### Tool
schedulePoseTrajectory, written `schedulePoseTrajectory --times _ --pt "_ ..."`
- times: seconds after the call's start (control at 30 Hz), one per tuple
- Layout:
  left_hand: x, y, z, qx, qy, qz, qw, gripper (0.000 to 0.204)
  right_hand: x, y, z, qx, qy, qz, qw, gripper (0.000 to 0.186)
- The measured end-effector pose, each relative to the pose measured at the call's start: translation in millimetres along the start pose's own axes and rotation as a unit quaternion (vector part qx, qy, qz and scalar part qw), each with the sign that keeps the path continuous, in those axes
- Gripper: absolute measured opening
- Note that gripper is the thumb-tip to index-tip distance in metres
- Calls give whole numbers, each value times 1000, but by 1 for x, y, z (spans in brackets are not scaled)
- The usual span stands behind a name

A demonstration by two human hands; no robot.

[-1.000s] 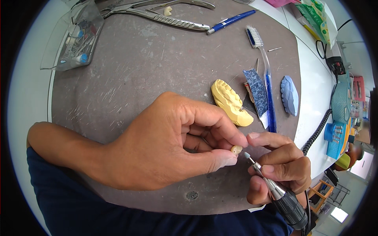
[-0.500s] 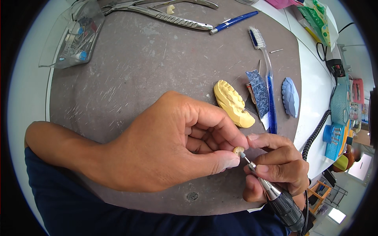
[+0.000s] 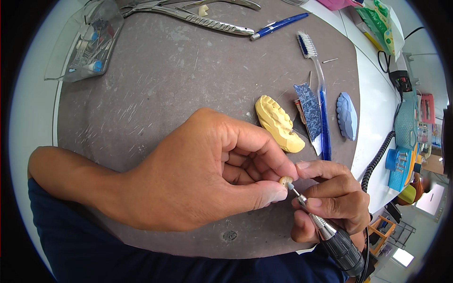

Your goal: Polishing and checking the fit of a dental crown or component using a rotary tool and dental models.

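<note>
Between the thumb and forefinger of my left hand is pinched a small tooth-coloured dental crown. My right hand is closed like a pen grip round a dental handpiece with a silver nose and black body. Its small grey grinding tip is at the crown, seemingly touching it. The right forefinger rests against the left fingertip. Just beyond my hands lies a yellow dental model, and to its right a folded piece of blue sandpaper.
A blue-handled toothbrush and a blue dental model lie at the right. Metal pliers, a blue pen and a small cream piece are at the back. A clear box of small tools stands far left. A coiled cable runs at right.
Both hands keep almost the same pose, with the crown and handpiece held as before. The whole view has shifted very slightly.
</note>
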State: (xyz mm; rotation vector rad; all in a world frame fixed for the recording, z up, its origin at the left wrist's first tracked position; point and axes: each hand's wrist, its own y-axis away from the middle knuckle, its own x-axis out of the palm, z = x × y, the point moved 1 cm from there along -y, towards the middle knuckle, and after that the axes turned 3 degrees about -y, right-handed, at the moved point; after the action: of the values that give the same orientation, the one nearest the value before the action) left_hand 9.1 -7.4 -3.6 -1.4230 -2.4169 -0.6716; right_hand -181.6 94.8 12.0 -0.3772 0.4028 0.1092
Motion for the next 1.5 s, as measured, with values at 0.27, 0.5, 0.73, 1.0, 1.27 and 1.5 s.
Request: schedulePoseTrajectory --times 0.27,0.5,0.73,1.0,1.27,1.5 --pt "0 0 -1 -1 -14 -2 1000 20 1 1 -1 -6 -5 -12 1000 29" --pt "1 0 -2 -6 -6 2 1000 19 1 0 -2 -18 -1 -2 1000 30" --pt "2 -1 -4 -19 10 3 1000 18 -1 1 0 -10 -20 -16 1000 31" --pt "2 -2 -4 -29 26 -3 999 18 -2 0 1 -10 2 7 1000 30" --pt "1 -3 -5 -25 15 -3 1000 18 -2 2 -1 -14 -22 -8 1000 31" --pt "1 -4 -6 -24 13 3 1000 20 -4 0 -1 -24 0 9 1000 35"
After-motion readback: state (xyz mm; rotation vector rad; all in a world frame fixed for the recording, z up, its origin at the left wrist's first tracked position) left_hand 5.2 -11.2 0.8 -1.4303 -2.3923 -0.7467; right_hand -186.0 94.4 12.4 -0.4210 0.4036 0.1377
